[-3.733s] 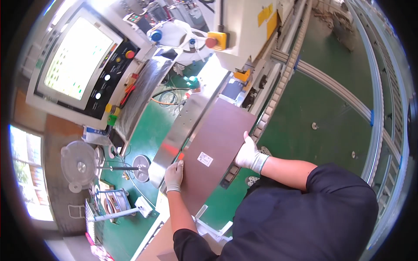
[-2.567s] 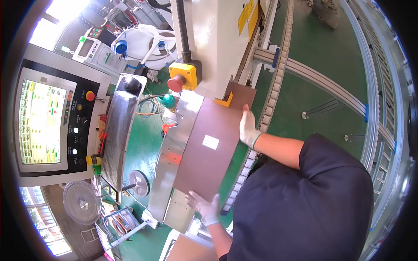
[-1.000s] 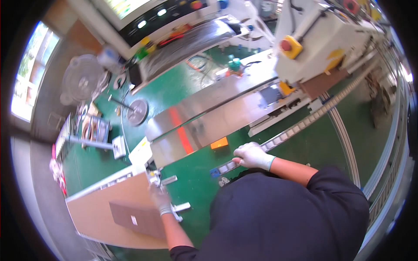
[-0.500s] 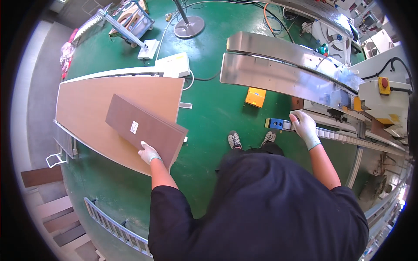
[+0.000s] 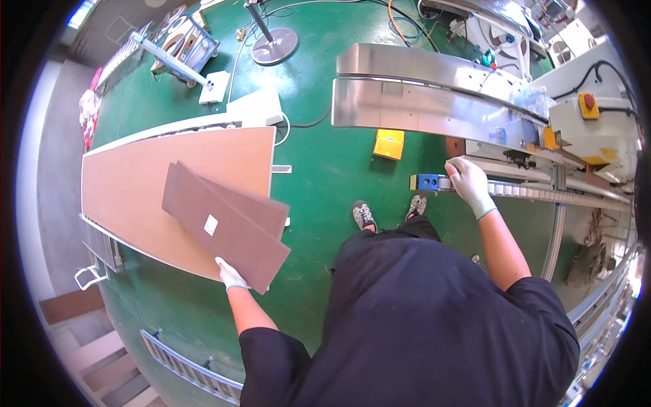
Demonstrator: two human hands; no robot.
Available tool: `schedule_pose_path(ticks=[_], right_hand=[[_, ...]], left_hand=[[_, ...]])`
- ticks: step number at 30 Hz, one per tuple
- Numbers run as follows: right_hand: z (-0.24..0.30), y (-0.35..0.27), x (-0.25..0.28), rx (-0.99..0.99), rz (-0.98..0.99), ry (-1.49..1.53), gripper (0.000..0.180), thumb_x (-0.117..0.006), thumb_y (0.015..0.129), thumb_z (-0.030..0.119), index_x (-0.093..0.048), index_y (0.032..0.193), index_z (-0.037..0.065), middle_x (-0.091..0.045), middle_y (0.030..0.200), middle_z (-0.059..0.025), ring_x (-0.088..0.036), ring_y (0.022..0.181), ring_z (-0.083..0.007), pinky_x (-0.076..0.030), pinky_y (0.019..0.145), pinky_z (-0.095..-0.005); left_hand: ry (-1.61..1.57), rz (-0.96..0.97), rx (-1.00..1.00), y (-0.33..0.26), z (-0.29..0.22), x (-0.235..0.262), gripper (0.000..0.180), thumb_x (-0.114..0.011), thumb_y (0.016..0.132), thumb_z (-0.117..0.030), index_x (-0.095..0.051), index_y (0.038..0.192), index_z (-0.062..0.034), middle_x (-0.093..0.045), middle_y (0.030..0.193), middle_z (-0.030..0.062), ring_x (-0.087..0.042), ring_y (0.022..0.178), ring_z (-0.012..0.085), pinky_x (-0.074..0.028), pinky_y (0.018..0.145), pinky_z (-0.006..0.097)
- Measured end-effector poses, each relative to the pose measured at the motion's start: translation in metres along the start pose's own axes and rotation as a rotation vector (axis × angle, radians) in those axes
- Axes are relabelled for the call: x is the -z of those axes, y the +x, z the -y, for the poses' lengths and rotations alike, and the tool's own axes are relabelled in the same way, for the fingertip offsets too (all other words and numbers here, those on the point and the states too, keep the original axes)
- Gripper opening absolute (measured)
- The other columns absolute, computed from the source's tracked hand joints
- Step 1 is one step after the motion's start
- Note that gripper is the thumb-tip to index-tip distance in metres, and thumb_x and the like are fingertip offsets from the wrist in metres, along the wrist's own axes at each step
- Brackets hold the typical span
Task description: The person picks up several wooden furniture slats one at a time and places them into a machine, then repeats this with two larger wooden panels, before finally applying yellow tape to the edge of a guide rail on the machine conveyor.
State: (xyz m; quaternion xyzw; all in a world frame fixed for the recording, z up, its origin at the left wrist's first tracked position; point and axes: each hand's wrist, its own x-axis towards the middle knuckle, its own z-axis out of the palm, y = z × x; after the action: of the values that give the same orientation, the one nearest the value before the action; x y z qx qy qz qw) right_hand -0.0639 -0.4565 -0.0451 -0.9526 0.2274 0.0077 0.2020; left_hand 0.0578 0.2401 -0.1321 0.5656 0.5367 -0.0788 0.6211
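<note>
My left hand (image 5: 231, 274), in a pale glove, grips the near edge of a flat brown panel (image 5: 237, 241) with its thumb on top; the other fingers are hidden beneath. A small white label is stuck on this panel. Under it, turned at an angle, lies a second brown panel (image 5: 261, 209), both over a large tan board (image 5: 122, 176) on a stand. At the right my gloved right hand (image 5: 469, 182) is closed, its fingers curled, over a narrow roller rail (image 5: 536, 192) near its blue end piece (image 5: 427, 182). What those fingers hold, if anything, is hidden.
Ahead is a shiny metal machine bed (image 5: 400, 102), with a yellow box (image 5: 388, 144) on the green floor below. A red button on a yellow housing (image 5: 589, 106) is at the right. Behind the left arm lies a ladder-like metal frame (image 5: 190, 363); cables cross the floor.
The labelled panel has swung toward me at its right end, fanning away from the panel beneath. My left hand has moved nearer to my body with it. My right hand stays by the rail.
</note>
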Motion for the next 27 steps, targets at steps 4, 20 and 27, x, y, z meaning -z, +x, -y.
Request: schedule_pose_path(ticks=[4,20,27], right_hand=[[0.015,0.0,0.005,0.004,-0.029,0.052,0.03,-0.064,0.098,0.039,-0.074,0.105,0.012,-0.075,0.097,-0.0136,-0.072,0.093,-0.0358,-0.056,0.082,-0.0469],[0.046,0.005,0.036,-0.23,-0.049,0.869,0.044,-0.067,0.101,0.032,-0.061,0.137,0.009,-0.075,0.113,-0.0169,-0.072,0.106,-0.0313,-0.056,0.095,-0.0399],[0.072,-0.025,-0.031,-0.452,-0.362,1.442,0.093,-0.06,0.101,0.062,-0.034,0.155,-0.01,-0.054,0.15,-0.016,-0.053,0.132,-0.0249,-0.045,0.11,-0.04]], left_hand=[[-0.009,0.06,-0.211,0.023,0.026,0.042,0.086,-0.034,0.105,-0.068,-0.039,0.158,-0.0012,-0.04,0.165,0.0123,-0.04,0.147,0.0349,-0.031,0.123,0.049],[0.628,0.446,-0.83,-0.191,-0.052,-0.105,0.061,-0.049,0.111,-0.043,-0.04,0.154,-0.0013,-0.051,0.151,0.015,-0.047,0.137,0.0261,-0.033,0.121,0.04],[1.114,0.978,-1.409,-0.248,-0.053,-0.323,0.051,-0.051,0.109,-0.035,-0.062,0.083,0.0076,-0.063,0.073,0.0195,-0.061,0.069,0.031,-0.046,0.066,0.051]])
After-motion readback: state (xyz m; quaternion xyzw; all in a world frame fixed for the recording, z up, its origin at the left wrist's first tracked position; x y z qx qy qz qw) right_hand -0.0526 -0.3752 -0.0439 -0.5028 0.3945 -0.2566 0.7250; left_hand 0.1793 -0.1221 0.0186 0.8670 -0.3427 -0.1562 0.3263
